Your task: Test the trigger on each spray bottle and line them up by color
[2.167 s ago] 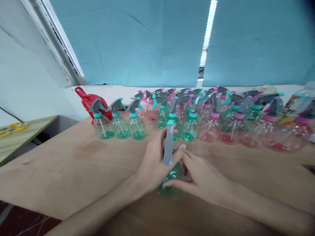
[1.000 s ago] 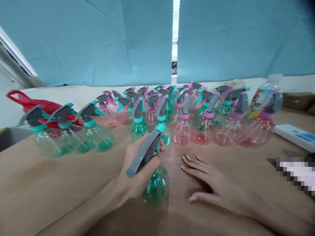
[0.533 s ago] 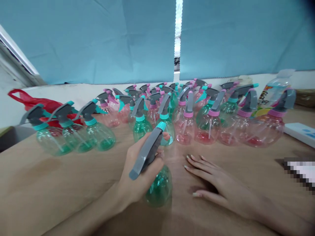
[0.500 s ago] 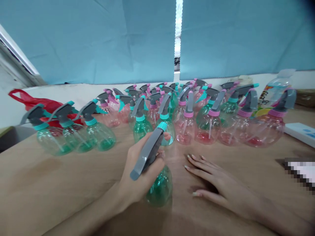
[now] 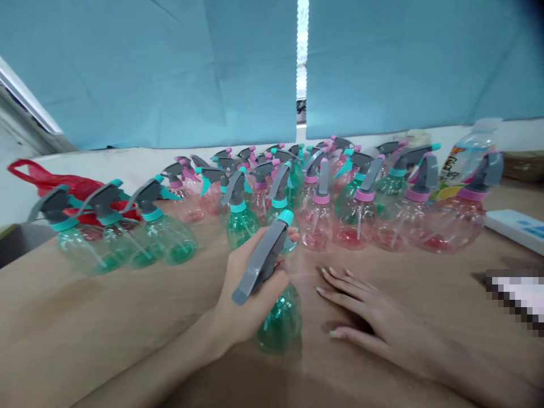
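A green spray bottle (image 5: 280, 320) with a grey trigger head and teal nozzle is in my left hand (image 5: 250, 289). My fingers wrap round its neck below the head, and they partly hide it. My right hand (image 5: 369, 314) rests palm down on the wooden table (image 5: 148, 317), fingers spread, apart from any bottle. Just beyond the held bottle stand another green spray bottle (image 5: 243, 224) and a pink spray bottle (image 5: 317, 226). Three green spray bottles (image 5: 172, 241) form a row on the left.
Several pink and green spray bottles crowd the back of the table. At the back right are a large clear labelled bottle (image 5: 470, 156) and a white box (image 5: 516, 226). A red plastic bag (image 5: 63, 187) lies back left. A blurred-out flat object (image 5: 518, 294) lies at right.
My left hand and the held green bottle have shifted slightly to the right. The whole view has moved a little; my right hand keeps its place on the table.
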Available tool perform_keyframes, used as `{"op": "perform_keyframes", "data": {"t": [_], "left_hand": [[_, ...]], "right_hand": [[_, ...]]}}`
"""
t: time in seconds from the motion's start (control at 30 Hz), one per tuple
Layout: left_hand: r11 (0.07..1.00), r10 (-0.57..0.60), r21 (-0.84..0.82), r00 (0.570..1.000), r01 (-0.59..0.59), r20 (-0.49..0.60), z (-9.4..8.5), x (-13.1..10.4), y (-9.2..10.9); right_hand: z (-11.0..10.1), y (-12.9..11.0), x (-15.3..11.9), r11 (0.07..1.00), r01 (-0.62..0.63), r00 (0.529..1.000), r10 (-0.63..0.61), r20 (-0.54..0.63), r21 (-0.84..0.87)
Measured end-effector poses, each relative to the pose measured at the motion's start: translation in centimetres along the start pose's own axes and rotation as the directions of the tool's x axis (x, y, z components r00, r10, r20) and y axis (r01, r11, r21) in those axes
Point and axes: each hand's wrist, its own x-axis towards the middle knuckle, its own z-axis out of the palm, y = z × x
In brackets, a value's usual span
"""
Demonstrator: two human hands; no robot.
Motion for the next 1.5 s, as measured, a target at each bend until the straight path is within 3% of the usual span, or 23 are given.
{"op": "perform_keyframes", "data": {"t": [0.17,0.57,0.83,1.5], "left_hand": [[0.998,0.051,0.02,0.999,-0.051,0.007,0.44,0.43,-0.12],[1.0,0.026,-0.007,0.999,-0.026,0.028,0.4,0.66,-0.67],[0.993,0.108,0.047,0.994,-0.109,0.02,0.76,0.92,-0.61],[0.994,0.111,0.005,0.993,-0.111,0.043,0.55,0.75,-0.84]], "right_hand": [[0.08,0.16,-0.07,1.0,0.002,1.0,-0.002,-0.012,0.011],[0.53,0.72,-0.31,0.997,0.005,0.999,-0.002,-0.045,0.08],[0.37,0.48,-0.35,0.999,-0.01,1.0,0.011,-0.022,0.048],[0.5,0.67,-0.4,0.999,-0.009,1.0,0.009,-0.016,0.038]]}}
